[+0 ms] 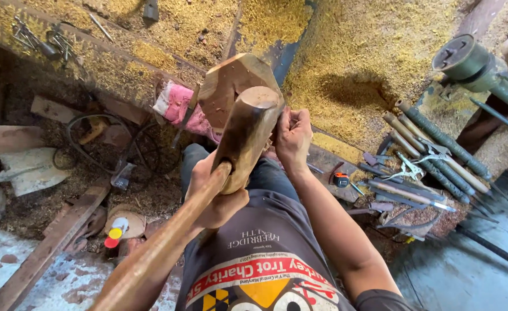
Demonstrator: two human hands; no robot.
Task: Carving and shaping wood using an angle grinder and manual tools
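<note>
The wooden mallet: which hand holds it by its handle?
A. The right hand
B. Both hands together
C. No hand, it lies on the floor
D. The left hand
D. The left hand grips the handle just under the head of the wooden mallet, while the right hand is on the far side, at the wooden block, not on the handle.

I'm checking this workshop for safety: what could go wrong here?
The right hand steadies the wooden block right beside the mallet head, so a stray blow might hit its fingers. The left hand holds the mallet just under its head. Turning tools lie loose nearby on sawdust.
</note>
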